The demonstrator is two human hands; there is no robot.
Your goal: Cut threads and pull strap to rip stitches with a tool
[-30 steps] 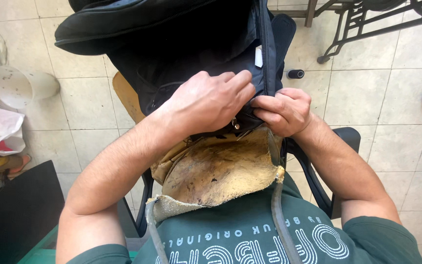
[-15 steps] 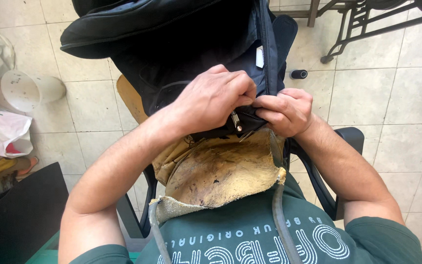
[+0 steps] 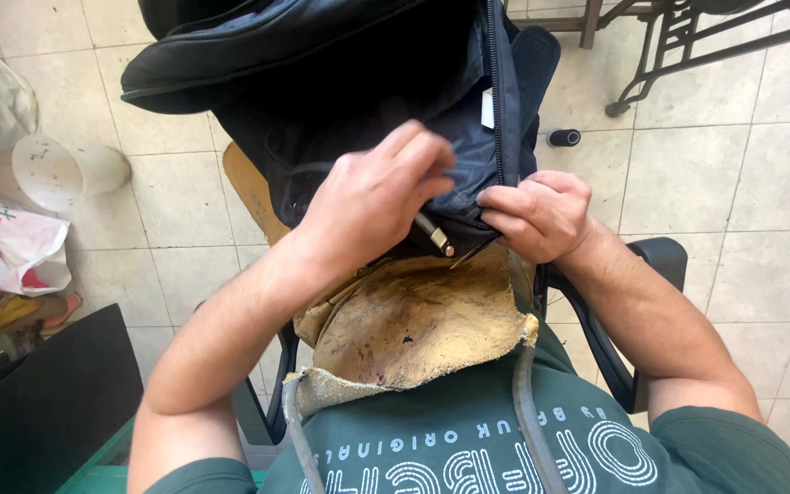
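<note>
Centrally, a dark backpack (image 3: 340,82) fills the upper middle of the frame, its opening gaping; below it a worn tan leather apron (image 3: 413,325) covers the lap; the left hand (image 3: 372,197) grips a slim metal-tipped tool (image 3: 433,233) at the seam; the right hand (image 3: 537,215) pinches the fabric beside the zipper (image 3: 496,101); judging by this, the seam work looks unfinished.

head-worn view, steeply downward, close over lap
</note>
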